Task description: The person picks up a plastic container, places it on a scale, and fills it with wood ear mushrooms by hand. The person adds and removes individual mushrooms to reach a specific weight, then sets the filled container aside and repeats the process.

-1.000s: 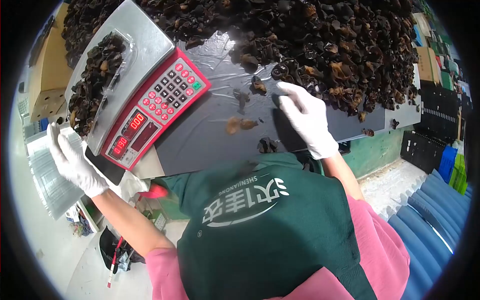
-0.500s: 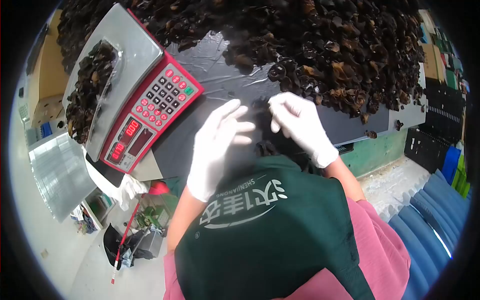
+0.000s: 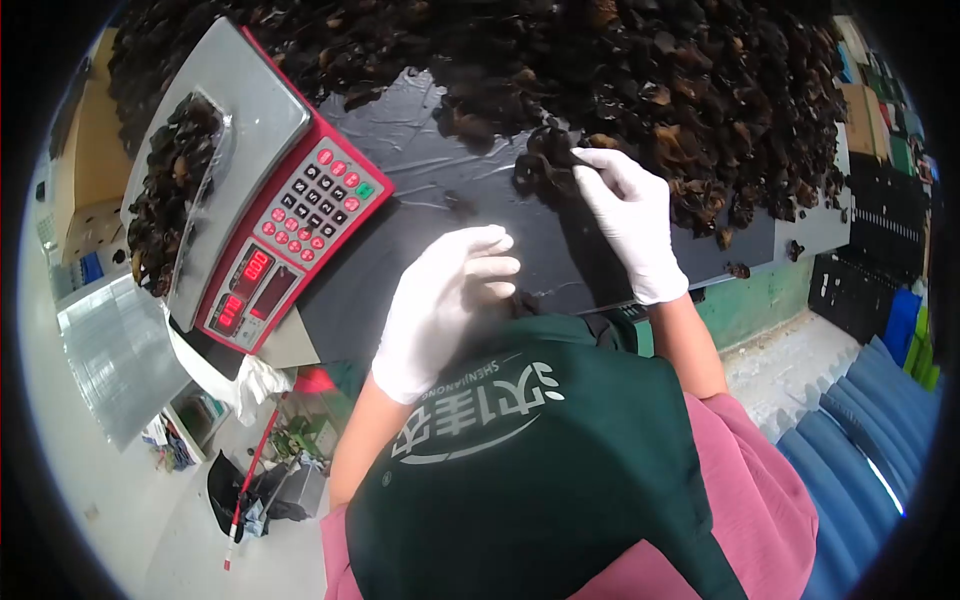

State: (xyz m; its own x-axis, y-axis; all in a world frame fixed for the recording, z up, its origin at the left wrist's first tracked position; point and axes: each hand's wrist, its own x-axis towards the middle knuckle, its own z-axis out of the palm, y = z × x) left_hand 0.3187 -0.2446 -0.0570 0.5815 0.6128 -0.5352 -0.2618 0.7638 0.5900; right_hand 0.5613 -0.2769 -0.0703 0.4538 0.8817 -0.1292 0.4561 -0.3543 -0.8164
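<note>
My right hand [image 3: 630,220], in a white glove, pinches a dark piece of fungus [image 3: 550,160] at the near edge of the big pile [image 3: 690,110]. My left hand [image 3: 440,300], also gloved, hovers over the near part of the dark table [image 3: 400,240] with its fingers curved and apart, holding nothing. Left of it stands a red scale [image 3: 290,220] with lit red digits and a metal pan [image 3: 250,100]. On that pan lies a clear tray full of dark fungus [image 3: 175,190].
Cardboard boxes [image 3: 95,150] stand at the far left, above a clear plastic sheet [image 3: 125,350]. Black crates [image 3: 870,250] and blue corrugated material [image 3: 850,480] are on the right. A red and white pole [image 3: 250,475] leans at lower left.
My right hand has moved right and slightly forward to the pile's edge, with a dark piece now in its fingers. My left hand has shifted slightly and its fingers have curved more.
</note>
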